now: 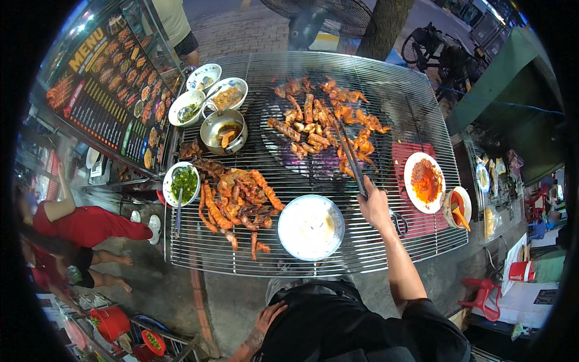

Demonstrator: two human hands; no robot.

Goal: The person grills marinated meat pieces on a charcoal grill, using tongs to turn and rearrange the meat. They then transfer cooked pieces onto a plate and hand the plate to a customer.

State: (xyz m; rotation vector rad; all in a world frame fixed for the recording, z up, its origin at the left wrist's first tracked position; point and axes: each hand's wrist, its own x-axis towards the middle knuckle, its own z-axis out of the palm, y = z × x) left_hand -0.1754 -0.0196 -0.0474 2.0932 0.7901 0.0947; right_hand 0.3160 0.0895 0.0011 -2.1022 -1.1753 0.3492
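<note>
My right hand [376, 206] grips a pair of metal tongs [352, 158] with dark handles. Their far ends reach in among browned chicken pieces [362, 144] and grilled meat sticks [309, 108] on a wire grill grate [366, 258]. Glowing charcoal [289, 158] shows beneath that food. My left hand [270, 315] rests against my black shirt at the waist and holds nothing that I can see. A white bowl with a blue rim [311, 228], its inside overexposed, stands before me. To its left lies a heap of cooked chicken and skewered meat [237, 199].
At the left stand a bowl of chopped green herbs [184, 183], a steel pot [212, 129] and several sauce bowls [231, 87]. A plate of red sauce [424, 183] and a sauce cup [462, 203] are at right. A fan [312, 20] and tree trunk [386, 27] rise beyond. People [95, 221] are at left.
</note>
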